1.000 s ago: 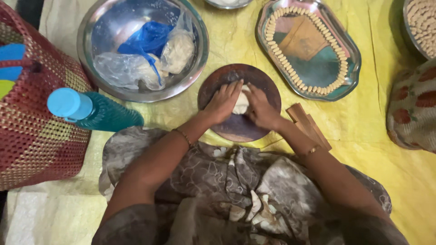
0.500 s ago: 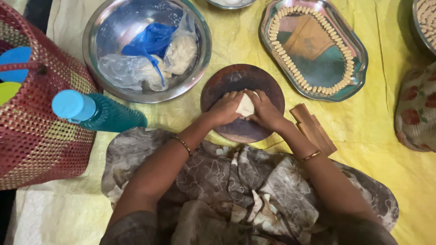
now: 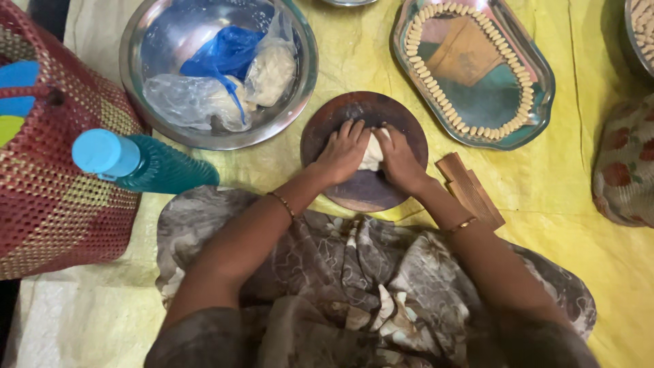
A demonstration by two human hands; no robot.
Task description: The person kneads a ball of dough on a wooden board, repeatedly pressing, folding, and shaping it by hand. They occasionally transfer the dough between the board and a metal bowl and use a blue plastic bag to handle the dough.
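Note:
A pale lump of dough (image 3: pixel 372 155) lies on a round dark wooden board (image 3: pixel 354 192) on the yellow sheet. My left hand (image 3: pixel 343 152) and my right hand (image 3: pixel 398 159) close around the dough from both sides and press it against the board. Most of the dough is hidden between my fingers. A thin bangle sits on each wrist.
A steel bowl (image 3: pixel 157 41) behind the board holds dough in clear and blue plastic bags. A steel tray (image 3: pixel 538 71) rimmed with small dough pieces lies at the back right. A teal bottle (image 3: pixel 146 165) and red woven basket (image 3: pixel 48 197) stand left. Wooden pieces (image 3: pixel 470 189) lie right of the board.
Both hands keep working the dough on the board; the fingers have folded closer over it, so less of it shows. The view has shifted slightly.

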